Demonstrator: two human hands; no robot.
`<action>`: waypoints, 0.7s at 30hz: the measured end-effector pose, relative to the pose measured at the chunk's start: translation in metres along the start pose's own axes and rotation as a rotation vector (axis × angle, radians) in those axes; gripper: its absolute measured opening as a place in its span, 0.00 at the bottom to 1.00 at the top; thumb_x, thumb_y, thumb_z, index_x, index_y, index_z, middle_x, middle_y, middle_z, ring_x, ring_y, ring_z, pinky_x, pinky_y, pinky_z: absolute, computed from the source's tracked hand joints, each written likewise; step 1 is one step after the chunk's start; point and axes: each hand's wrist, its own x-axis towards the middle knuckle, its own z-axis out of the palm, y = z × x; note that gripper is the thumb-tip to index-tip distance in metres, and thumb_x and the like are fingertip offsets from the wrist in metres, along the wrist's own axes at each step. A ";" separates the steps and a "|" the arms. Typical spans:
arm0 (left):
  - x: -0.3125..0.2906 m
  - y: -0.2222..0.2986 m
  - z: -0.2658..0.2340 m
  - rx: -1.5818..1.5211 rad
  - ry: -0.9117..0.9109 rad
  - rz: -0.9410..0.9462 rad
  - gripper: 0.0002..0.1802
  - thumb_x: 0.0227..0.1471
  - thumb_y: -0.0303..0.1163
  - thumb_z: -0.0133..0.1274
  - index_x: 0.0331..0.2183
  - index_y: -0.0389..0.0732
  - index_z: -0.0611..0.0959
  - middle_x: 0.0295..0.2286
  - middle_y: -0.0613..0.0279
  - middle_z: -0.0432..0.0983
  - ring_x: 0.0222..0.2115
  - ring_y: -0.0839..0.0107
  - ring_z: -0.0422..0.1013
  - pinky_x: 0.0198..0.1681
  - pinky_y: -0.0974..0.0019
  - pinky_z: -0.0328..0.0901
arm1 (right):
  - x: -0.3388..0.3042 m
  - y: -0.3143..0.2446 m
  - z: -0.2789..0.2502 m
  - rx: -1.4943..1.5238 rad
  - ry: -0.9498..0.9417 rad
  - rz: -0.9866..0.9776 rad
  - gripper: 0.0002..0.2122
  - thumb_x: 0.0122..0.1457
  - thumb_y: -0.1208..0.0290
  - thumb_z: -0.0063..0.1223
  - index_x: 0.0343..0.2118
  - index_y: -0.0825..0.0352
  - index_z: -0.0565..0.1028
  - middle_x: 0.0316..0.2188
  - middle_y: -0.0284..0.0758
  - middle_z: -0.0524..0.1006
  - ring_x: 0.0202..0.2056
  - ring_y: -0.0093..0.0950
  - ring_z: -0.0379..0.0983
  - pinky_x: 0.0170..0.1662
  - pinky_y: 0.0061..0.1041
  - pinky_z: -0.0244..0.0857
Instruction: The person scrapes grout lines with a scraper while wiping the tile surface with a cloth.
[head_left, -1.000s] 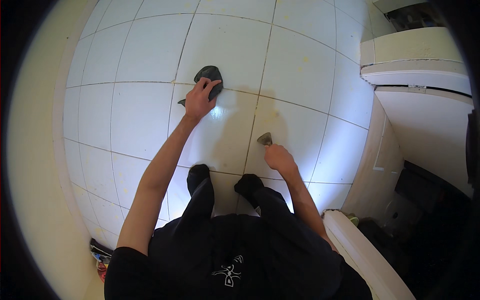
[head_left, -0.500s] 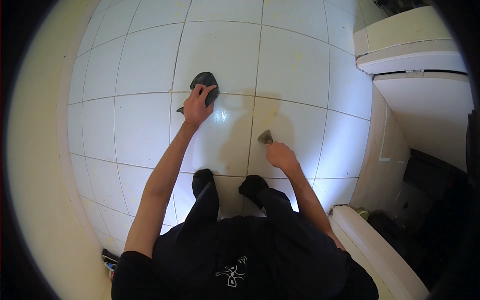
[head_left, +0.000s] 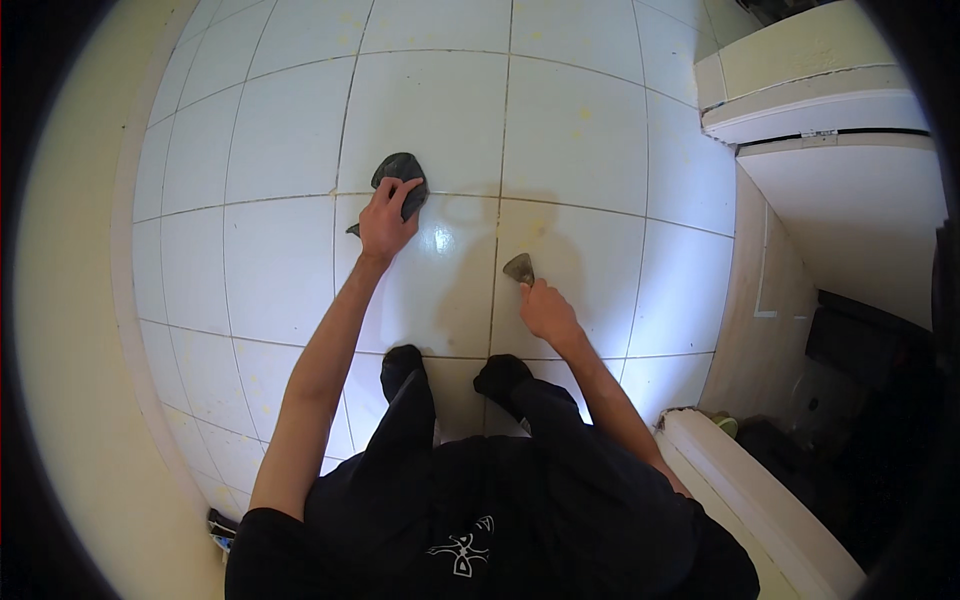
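Pressed to the tiled floor (head_left: pixel 290 265) is a dark, crumpled cloth (head_left: pixel 402 168), with my left hand (head_left: pixel 388 222) gripping it from above. The cloth lies across a grout line, and one end of it sticks out to the left of my wrist. To the right, my right hand (head_left: pixel 548 308) is closed round the handle of a scraper (head_left: pixel 519 268). Its flared grey blade points away from me, close over a tile beside a grout line. The handle is mostly hidden in my fist. Yellowish specks (head_left: pixel 540 232) mark the tile just beyond the blade.
My feet in black socks (head_left: pixel 403 372) stand on the tiles. A pale wall (head_left: pixel 80 300) runs along the left. On the right are a doorway edge (head_left: pixel 750 490), a light door panel (head_left: pixel 850 215) and dark items beyond. More yellow spots (head_left: pixel 585 115) dot the far tiles.
My right hand has shifted the scraper a little left, its blade now turned more forward-left. My left hand stays on the cloth at nearly the same spot; the whole view has shifted slightly.
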 end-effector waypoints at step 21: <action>0.000 0.002 -0.003 0.012 -0.024 -0.013 0.28 0.39 0.24 0.62 0.46 0.52 0.81 0.36 0.66 0.70 0.34 0.63 0.74 0.31 0.62 0.72 | -0.015 -0.005 -0.012 -0.031 -0.110 0.051 0.21 0.68 0.58 0.36 0.42 0.75 0.73 0.39 0.56 0.79 0.44 0.51 0.76 0.50 0.47 0.69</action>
